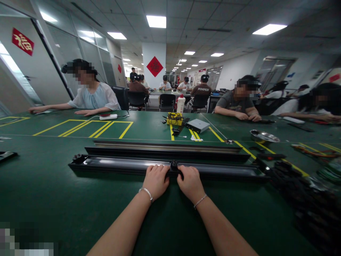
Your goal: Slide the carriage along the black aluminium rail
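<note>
A long black rail (112,165) with a shiny channel lies across the green table (48,199) in front of me. My left hand (156,180) and my right hand (189,182) rest side by side on its near edge, fingers curled over it. Between the fingertips sits a small black fitting (174,165) on the rail. Each wrist carries a thin bracelet. A second, similar rail (165,147) lies just behind the first.
A pile of black parts (309,199) lies at the right. Further back are a metal bowl (262,135), a grey box (197,125), a yellow bundle (174,119) and a white bottle (180,104). Several people sit around the tables.
</note>
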A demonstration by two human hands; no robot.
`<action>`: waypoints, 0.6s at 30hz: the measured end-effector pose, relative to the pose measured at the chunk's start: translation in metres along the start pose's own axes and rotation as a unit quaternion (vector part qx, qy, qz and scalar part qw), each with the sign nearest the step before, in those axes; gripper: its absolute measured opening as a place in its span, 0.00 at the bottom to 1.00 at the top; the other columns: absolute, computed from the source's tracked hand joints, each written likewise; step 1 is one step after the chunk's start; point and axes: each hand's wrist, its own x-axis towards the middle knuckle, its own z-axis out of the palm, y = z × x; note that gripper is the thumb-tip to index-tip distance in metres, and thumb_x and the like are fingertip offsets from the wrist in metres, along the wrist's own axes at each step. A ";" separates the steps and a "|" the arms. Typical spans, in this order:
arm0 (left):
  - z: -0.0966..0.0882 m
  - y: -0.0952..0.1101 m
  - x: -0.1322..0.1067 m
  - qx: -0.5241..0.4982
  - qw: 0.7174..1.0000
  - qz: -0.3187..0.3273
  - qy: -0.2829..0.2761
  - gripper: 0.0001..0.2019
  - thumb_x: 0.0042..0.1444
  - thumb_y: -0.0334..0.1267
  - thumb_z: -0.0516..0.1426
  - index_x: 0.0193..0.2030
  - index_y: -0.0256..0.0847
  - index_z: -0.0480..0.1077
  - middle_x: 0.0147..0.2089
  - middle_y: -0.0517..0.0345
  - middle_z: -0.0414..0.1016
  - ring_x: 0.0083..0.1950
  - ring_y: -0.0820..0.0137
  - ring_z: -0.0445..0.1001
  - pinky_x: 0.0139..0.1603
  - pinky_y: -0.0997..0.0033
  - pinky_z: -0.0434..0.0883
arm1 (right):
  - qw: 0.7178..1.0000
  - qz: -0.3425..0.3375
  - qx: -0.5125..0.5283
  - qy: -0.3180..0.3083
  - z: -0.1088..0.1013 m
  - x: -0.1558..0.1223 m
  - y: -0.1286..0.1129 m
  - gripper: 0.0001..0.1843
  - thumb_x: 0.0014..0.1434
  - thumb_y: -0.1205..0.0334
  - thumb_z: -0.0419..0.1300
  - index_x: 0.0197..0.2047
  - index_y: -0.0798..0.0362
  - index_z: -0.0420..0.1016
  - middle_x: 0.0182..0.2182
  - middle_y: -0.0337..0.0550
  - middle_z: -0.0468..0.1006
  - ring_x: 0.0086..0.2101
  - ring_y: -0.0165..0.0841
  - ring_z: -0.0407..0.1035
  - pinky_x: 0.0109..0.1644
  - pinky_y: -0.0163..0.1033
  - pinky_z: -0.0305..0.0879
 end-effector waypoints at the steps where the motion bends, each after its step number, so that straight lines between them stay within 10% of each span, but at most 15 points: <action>1: 0.000 0.001 0.000 0.005 1.000 0.003 0.000 0.15 0.51 0.37 0.50 0.48 0.46 0.61 0.43 0.56 0.69 0.47 0.65 0.64 0.50 0.60 0.55 | 1.000 0.004 -0.005 0.002 -0.001 0.000 -0.001 0.10 0.50 0.67 0.51 0.36 0.51 0.68 0.31 0.40 0.73 0.36 0.32 0.63 0.48 0.40 0.48; 18: 0.005 0.004 0.003 -0.043 0.999 0.014 -0.013 0.14 0.51 0.35 0.50 0.46 0.42 0.60 0.44 0.54 0.69 0.49 0.66 0.64 0.52 0.62 0.55 | 0.999 -0.001 0.020 -0.035 -0.010 -0.007 0.008 0.19 0.50 0.67 0.50 0.46 0.46 0.68 0.41 0.39 0.74 0.42 0.31 0.64 0.57 0.45 0.42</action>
